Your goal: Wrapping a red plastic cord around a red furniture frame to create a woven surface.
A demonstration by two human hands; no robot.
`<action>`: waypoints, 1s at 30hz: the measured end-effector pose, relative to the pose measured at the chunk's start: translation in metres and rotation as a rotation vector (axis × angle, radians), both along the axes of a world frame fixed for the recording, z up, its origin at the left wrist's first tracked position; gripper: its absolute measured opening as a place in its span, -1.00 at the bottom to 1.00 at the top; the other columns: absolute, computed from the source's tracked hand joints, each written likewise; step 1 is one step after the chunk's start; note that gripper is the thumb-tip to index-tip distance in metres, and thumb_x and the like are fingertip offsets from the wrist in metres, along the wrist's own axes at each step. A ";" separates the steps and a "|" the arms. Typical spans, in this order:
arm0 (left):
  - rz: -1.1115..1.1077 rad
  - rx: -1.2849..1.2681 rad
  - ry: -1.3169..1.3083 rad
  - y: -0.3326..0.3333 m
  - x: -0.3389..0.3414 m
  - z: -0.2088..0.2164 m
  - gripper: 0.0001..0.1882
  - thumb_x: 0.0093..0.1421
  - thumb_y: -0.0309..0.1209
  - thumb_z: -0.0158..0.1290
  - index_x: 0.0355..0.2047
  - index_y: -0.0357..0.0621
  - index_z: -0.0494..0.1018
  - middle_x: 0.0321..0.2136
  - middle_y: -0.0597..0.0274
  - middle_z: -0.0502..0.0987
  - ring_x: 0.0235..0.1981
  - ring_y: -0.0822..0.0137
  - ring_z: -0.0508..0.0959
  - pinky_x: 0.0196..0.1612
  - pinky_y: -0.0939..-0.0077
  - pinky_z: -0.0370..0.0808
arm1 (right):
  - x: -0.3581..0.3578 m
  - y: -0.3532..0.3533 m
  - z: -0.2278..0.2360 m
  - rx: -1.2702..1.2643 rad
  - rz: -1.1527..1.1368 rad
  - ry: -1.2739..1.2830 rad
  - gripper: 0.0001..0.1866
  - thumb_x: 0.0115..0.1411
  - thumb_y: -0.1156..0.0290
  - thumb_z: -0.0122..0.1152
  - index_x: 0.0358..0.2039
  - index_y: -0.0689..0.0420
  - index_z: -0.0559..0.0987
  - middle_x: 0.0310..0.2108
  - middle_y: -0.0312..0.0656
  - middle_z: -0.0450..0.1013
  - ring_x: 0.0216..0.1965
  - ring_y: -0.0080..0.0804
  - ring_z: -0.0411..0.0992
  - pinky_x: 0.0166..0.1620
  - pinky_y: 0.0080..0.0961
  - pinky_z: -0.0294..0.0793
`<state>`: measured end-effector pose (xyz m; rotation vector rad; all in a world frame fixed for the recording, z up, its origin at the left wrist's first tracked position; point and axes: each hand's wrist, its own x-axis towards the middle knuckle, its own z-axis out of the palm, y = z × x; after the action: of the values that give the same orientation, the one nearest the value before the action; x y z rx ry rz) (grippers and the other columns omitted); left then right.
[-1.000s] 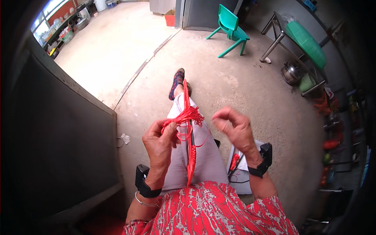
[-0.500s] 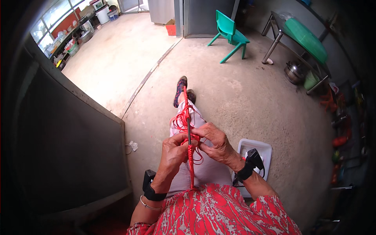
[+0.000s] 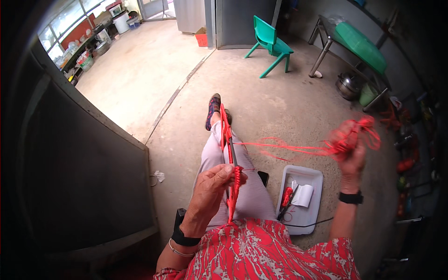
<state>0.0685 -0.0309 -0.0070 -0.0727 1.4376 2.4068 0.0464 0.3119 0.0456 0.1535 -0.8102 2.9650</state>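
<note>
A long red strip (image 3: pixel 226 120) runs along my legs from near my shoes to my waist, with a dark cord (image 3: pixel 232 151) stretched along its middle. Close to me, the cord carries a red knotted section (image 3: pixel 237 179). Thumb and fingers of my left hand (image 3: pixel 210 184) pinch the upper end of that section. Out to the right, my right hand (image 3: pixel 349 151) is closed around a loose bundle of red string (image 3: pixel 343 142), partly smeared by motion. Several red strands (image 3: pixel 289 148) stretch from the bundle back to the work.
A white tray (image 3: pixel 317 191) beside my right thigh holds a white paper roll (image 3: pixel 303 195) and a red string bundle (image 3: pixel 286 196). A dark phone-like object (image 3: pixel 263 178) lies by my leg. Ahead are a green chair (image 3: pixel 266 35) and a metal-legged table (image 3: pixel 322 56). A dark panel (image 3: pixel 98 172) stands left.
My right hand has moved away from the work, out to the right, drawing the red string with it. My left hand stays at the knotted section. The tray's contents now show.
</note>
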 end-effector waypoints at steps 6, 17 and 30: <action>-0.207 0.468 -0.240 -0.003 -0.003 -0.012 -0.70 0.23 -0.30 -0.02 -0.21 -0.36 0.42 -0.47 0.11 0.47 -0.42 0.29 0.46 -0.28 0.45 0.42 | 0.110 0.191 0.011 0.610 -0.367 -0.174 -0.83 0.32 0.29 -0.09 -0.36 0.08 0.35 -0.59 -0.41 0.16 -0.68 -0.70 0.08 -0.70 -0.71 0.06; -0.169 0.468 -0.266 -0.006 0.000 -0.005 -0.77 0.21 -0.31 0.01 -0.30 -0.26 0.40 -0.46 0.13 0.46 -0.41 0.32 0.46 -0.30 0.46 0.40 | 0.099 0.042 -0.136 0.498 -0.111 -0.617 -0.81 0.10 0.35 0.23 -0.45 -0.03 0.34 -0.72 -0.51 0.10 -0.75 -0.78 0.06 -0.74 -0.78 0.06; -0.148 0.457 -0.276 -0.008 0.002 0.002 -0.75 0.20 -0.30 0.01 -0.25 -0.27 0.40 -0.46 0.10 0.48 -0.41 0.27 0.47 -0.26 0.42 0.42 | -0.003 -0.154 -0.141 0.988 0.468 -0.401 -0.80 0.18 0.28 0.17 -0.36 0.16 0.50 -0.75 -0.48 0.12 -0.73 -0.76 0.07 -0.64 -0.69 0.13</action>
<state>0.0701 -0.0387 -0.0052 -0.1728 0.7281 2.4235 0.0432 0.1580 -0.0957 -0.2570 -2.5211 2.6489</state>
